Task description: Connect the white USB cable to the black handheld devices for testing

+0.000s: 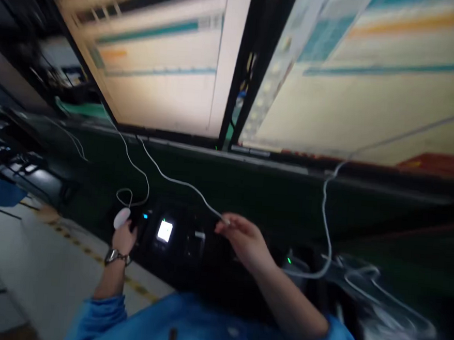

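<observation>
My left hand, with a metal-banded watch at its wrist, is on a white corded mouse. The mouse's cord makes a small loop just above it. Over the dark bench my right hand is closed, thumb and fingers pinching a thin white cable near its end. That cable runs up and left to the lower edge of a monitor. Between my hands lies a small dark device with a lit white screen. Motion blur hides its details.
Two large monitors stand at the back. A thicker grey-white cable hangs on the right, near a loose cable bundle. Another person's blue sleeve shows at far left. Yellow-black tape marks the bench edge.
</observation>
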Motion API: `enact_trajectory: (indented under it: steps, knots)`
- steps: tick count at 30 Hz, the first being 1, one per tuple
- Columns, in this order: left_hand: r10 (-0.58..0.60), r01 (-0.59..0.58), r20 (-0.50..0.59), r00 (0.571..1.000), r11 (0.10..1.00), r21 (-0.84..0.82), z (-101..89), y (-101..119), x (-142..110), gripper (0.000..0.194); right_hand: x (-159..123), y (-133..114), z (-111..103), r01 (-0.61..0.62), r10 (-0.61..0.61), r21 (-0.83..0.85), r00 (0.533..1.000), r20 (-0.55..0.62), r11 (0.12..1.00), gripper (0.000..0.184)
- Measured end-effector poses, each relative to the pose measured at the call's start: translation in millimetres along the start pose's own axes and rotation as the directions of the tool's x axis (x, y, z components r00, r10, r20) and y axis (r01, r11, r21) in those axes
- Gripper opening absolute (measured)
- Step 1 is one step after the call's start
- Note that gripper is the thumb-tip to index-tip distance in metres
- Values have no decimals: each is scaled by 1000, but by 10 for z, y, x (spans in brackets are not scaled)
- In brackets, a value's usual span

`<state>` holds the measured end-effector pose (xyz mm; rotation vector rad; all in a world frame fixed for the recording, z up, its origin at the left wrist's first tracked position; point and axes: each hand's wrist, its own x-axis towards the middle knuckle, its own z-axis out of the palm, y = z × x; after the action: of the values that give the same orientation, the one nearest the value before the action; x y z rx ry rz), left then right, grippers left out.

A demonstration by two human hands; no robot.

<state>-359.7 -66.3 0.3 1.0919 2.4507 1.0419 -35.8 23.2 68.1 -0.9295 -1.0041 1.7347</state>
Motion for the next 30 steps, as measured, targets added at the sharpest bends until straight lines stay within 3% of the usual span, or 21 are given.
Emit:
enact_trajectory:
  steps: [2, 3, 4, 5, 6, 8, 11, 13, 15, 16, 17, 18, 20, 22, 23, 26, 30]
  knots:
    - [54, -54, 0, 999, 998, 32, -34, 180, -346, 27, 52, 28, -45, -97, 105, 182, 994, -31, 978, 41]
    - [164, -166, 82, 983, 986, 24, -7, 311, -552, 31, 75, 48, -61, -157, 171, 260, 985, -33, 953, 39]
    - [266, -275, 226, 937, 962, 8, 51, 459, -762, 32, 92, 70, -70, -208, 230, 325, 973, -31, 923, 37]
    - [344, -375, 393, 853, 927, 2, 138, 612, -958, 35, 100, 91, -72, -250, 279, 377, 960, -23, 892, 34]
    - [368, -442, 459, 809, 895, 62, 247, 760, -1124, 41, 100, 110, -68, -280, 313, 416, 950, -12, 865, 31]
    - [325, -500, 508, 798, 828, 255, 493, 1007, -1316, 62, 86, 138, -56, -314, 346, 463, 938, 17, 829, 28]
    - [190, -418, 464, 865, 784, 459, 761, 1202, -1277, 93, 49, 139, -67, -397, 401, 473, 911, 98, 786, 33]
    - [131, -345, 463, 877, 841, 416, 794, 1228, -1163, 96, 16, 106, -100, -468, 447, 457, 880, 160, 756, 34]
    - [109, -210, 433, 895, 959, 192, 718, 1215, -1093, 88, -33, 55, -129, -512, 468, 441, 858, 213, 737, 31]
    - [88, -92, 404, 911, 996, -8, 653, 1210, -1089, 83, -64, 27, -132, -516, 463, 432, 856, 230, 740, 30]
    - [51, 53, 387, 921, 966, -255, 580, 1213, -1105, 79, -97, 0, -123, -506, 447, 420, 863, 237, 753, 29]
    - [5, 214, 404, 915, 842, -495, 505, 1226, -1136, 73, -132, -24, -99, -487, 425, 402, 873, 237, 775, 30]
    - [-64, 490, 512, 856, 416, -766, 371, 1281, -1222, 58, -198, -64, -11, -434, 374, 349, 899, 229, 830, 33]
    - [-106, 604, 597, 796, 57, -795, 277, 1356, -1302, 38, -253, -95, 116, -376, 318, 284, 920, 231, 882, 37]
    - [-133, 609, 609, 782, -51, -792, 248, 1389, -1330, 30, -276, -109, 183, -344, 288, 250, 928, 236, 905, 37]
    - [-198, 532, 559, 805, -179, -828, 227, 1429, -1360, 24, -333, -131, 351, -217, 178, 149, 954, 239, 965, 35]
    - [-148, 396, 414, 898, -139, -908, 296, 1352, -1343, 40, -414, -88, 477, -92, 75, 62, 970, 233, 994, 31]
